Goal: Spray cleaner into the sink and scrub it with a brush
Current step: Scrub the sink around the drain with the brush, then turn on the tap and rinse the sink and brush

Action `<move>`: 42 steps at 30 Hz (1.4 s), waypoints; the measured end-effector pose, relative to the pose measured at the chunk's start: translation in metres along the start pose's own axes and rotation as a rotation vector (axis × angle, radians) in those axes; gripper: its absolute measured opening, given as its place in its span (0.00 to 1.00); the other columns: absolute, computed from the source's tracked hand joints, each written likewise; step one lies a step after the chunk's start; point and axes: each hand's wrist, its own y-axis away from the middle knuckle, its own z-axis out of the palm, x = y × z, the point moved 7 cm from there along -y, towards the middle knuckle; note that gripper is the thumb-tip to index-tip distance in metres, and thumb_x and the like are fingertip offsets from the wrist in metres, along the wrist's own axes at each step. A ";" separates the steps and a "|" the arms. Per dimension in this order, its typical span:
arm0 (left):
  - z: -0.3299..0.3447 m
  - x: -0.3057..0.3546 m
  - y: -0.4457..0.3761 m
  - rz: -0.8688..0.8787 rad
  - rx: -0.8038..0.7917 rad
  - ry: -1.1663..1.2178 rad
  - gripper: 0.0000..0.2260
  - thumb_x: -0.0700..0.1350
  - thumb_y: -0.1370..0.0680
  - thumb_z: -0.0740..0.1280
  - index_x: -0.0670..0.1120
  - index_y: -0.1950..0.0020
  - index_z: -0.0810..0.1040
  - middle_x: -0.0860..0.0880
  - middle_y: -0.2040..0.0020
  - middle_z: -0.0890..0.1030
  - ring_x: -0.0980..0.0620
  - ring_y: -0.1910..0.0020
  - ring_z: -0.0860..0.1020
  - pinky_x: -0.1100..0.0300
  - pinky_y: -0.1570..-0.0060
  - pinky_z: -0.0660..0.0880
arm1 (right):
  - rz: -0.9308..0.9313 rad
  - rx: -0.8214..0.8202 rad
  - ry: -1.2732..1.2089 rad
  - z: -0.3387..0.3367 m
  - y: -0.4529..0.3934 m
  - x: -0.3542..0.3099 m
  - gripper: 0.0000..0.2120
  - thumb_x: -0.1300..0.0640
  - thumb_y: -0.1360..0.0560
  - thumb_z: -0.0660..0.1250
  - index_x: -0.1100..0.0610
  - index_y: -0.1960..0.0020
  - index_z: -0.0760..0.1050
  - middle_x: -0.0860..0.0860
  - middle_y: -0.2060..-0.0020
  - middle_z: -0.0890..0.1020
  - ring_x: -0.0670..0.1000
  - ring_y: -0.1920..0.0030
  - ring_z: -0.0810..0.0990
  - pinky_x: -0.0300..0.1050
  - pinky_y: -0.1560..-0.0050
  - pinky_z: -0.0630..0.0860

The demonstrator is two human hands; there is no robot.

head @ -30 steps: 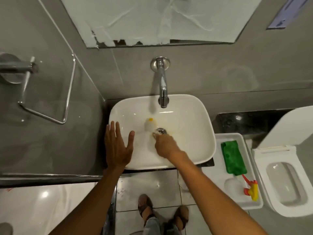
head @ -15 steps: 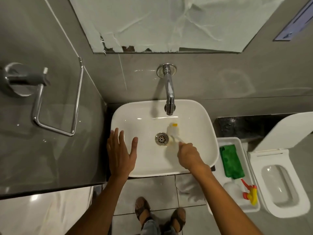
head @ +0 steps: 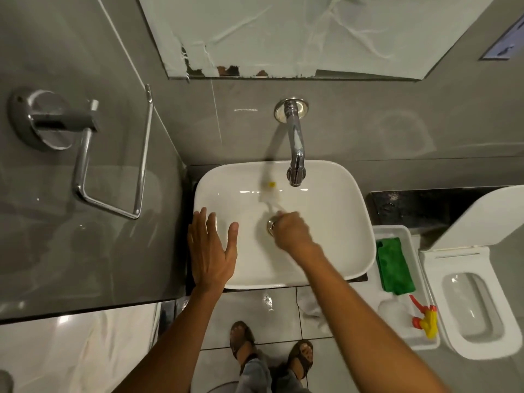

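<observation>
The scrubbing step is in hand. The right hand [head: 289, 232] is closed in a fist around the handle of the brush [head: 269, 195], which reaches away from the knuckles toward the back of the sink [head: 334, 199]. The brush is pale and smeared by motion, so its head is hard to make out; it seems to lie against the back slope of the basin, just left of the tap [head: 296, 157], with a small yellow tip showing at its far end. The fist sits right over the drain [head: 269, 226], of which only a sliver of metal rim shows.

The left hand [head: 211, 251] is open, fingers spread, palm down on the sink's left rim, holding nothing; it looks to be bracing the body.

The spray bottle [head: 408, 314] lies on its side in a white tray [head: 394, 231] to the right of the sink, well apart from both hands, beside a green cloth [head: 394, 265]. That suggests the spraying is done with, though no foam or wet film can be told on the white basin.

The next move calls for keeping a firm grip and working the bristles across the parts not yet covered: the side walls, the near slope under the wrist and the ring around the drain, while steering clear of the tap spout that overhangs the back.
</observation>
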 end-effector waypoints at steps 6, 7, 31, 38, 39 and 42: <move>-0.002 0.001 0.001 0.011 0.019 0.000 0.41 0.72 0.16 0.45 0.42 0.19 0.71 0.43 0.14 0.66 0.39 0.14 0.62 0.37 0.16 0.62 | 0.005 -0.197 0.559 -0.062 0.018 0.086 0.16 0.60 0.13 0.53 0.63 0.33 0.75 0.60 0.48 0.83 0.61 0.49 0.85 0.50 0.52 0.81; -0.002 0.001 0.001 0.013 0.027 -0.005 0.41 0.72 0.16 0.45 0.42 0.20 0.72 0.42 0.14 0.66 0.39 0.14 0.62 0.37 0.16 0.62 | -0.023 -0.309 0.605 -0.051 0.037 0.094 0.12 0.61 0.13 0.53 0.60 0.40 0.76 0.56 0.56 0.80 0.58 0.54 0.83 0.48 0.58 0.79; -0.012 0.004 0.008 0.042 0.018 0.067 0.42 0.74 0.17 0.42 0.44 0.19 0.69 0.44 0.14 0.65 0.41 0.13 0.61 0.38 0.14 0.55 | -0.088 -0.296 0.183 0.003 0.097 0.131 0.16 0.57 0.11 0.46 0.53 0.46 0.72 0.55 0.64 0.78 0.53 0.69 0.77 0.45 0.67 0.76; -0.001 0.008 0.012 0.111 -0.018 -0.004 0.34 0.66 0.17 0.58 0.41 0.24 0.76 0.42 0.19 0.73 0.40 0.16 0.67 0.31 0.17 0.47 | -0.196 -0.366 0.116 0.063 0.096 0.071 0.08 0.61 0.14 0.57 0.59 0.52 0.71 0.62 0.56 0.79 0.57 0.61 0.78 0.59 0.52 0.84; -0.007 0.016 0.012 0.131 0.019 0.012 0.32 0.65 0.17 0.60 0.41 0.26 0.78 0.41 0.22 0.76 0.39 0.18 0.71 0.31 0.19 0.52 | -0.198 -0.350 0.060 0.060 0.099 0.069 0.14 0.56 0.13 0.56 0.58 0.55 0.72 0.62 0.57 0.79 0.57 0.60 0.79 0.60 0.46 0.83; -0.024 0.049 0.001 0.223 0.091 0.133 0.26 0.65 0.19 0.64 0.43 0.40 0.84 0.44 0.40 0.86 0.41 0.38 0.82 0.40 0.33 0.71 | -0.147 -0.255 -0.158 0.045 0.097 0.075 0.29 0.40 0.13 0.50 0.63 0.45 0.77 0.59 0.55 0.79 0.56 0.55 0.78 0.60 0.37 0.80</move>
